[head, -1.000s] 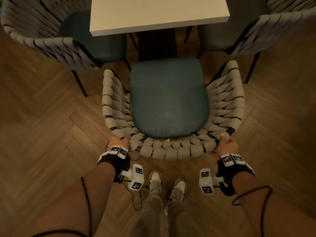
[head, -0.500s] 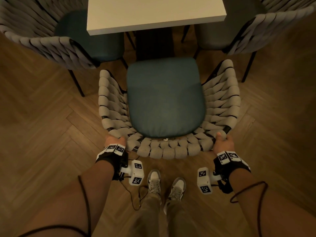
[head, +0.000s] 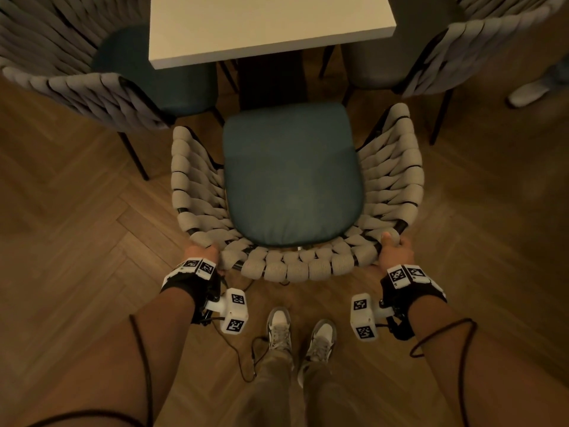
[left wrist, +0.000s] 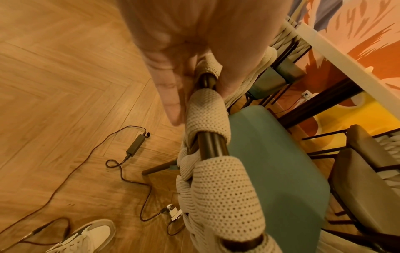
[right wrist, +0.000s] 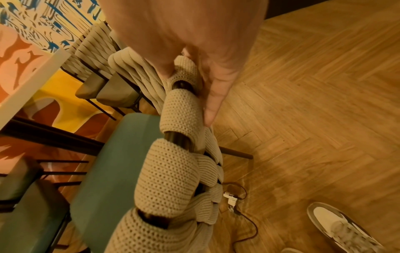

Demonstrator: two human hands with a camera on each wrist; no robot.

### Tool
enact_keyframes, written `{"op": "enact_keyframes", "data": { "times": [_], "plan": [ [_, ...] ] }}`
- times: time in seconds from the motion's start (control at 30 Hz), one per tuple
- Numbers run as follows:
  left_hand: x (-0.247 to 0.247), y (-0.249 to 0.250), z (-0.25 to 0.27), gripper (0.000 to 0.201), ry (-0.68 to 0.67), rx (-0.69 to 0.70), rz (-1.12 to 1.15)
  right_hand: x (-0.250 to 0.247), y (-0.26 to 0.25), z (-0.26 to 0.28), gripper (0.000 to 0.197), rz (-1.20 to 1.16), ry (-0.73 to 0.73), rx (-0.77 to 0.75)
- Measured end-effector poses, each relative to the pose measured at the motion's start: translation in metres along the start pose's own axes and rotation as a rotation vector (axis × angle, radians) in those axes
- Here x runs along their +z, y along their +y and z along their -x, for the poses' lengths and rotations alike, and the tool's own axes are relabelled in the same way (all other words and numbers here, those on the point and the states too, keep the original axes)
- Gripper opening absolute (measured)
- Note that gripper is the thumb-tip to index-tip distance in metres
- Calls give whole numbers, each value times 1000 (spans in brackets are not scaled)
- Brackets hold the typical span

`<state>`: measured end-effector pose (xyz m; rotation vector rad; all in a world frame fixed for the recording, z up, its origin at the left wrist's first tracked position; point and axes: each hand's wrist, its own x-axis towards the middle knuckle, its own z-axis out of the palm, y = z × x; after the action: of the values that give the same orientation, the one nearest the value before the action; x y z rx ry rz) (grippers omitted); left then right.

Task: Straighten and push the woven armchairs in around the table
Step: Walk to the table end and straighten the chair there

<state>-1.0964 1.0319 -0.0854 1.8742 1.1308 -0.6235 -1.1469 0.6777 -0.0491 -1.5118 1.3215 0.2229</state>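
A woven armchair [head: 295, 268] with a teal seat cushion [head: 292, 174] stands in front of me, facing the white table [head: 271, 23]. Its seat front lies just short of the table's near edge. My left hand [head: 201, 251] grips the left end of the curved back rim. In the left wrist view the thumb sits inside the rim [left wrist: 207, 147] and the fingers [left wrist: 173, 102] lie along its outside. My right hand [head: 395, 248] grips the right end of the rim [right wrist: 179, 137] the same way. Two more woven armchairs flank the table, one left [head: 77, 84] and one right [head: 462, 44].
The table's dark pedestal [head: 271, 81] stands right ahead of the seat. A cable with an adapter [left wrist: 136, 145] lies on the herringbone floor under the chair back. My shoes [head: 301, 334] are just behind the chair. Another white shoe [head: 529, 92] shows at the far right.
The armchair has slid a little toward the table with both hands still on its back rim, and the gap between seat front and table edge has shrunk.
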Motion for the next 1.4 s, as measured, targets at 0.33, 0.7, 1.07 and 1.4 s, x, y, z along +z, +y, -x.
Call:
{"op": "enact_keyframes", "data": {
  "times": [0.33, 0.7, 1.07, 1.4],
  "plan": [
    [-11, 30, 23, 27, 271, 140, -54, -13, -8, 6, 27, 120, 162, -109],
    [40, 73, 54, 19, -230, 169, 172, -25, -32, 14, 15, 150, -301, -97],
    [153, 137, 96, 23, -226, 175, 124, -95, -62, -93, 21, 124, -375, -3],
    [284, 225, 143, 24, -228, 203, 69, -226, -128, -217, 16, 125, -326, 55]
  ]
}}
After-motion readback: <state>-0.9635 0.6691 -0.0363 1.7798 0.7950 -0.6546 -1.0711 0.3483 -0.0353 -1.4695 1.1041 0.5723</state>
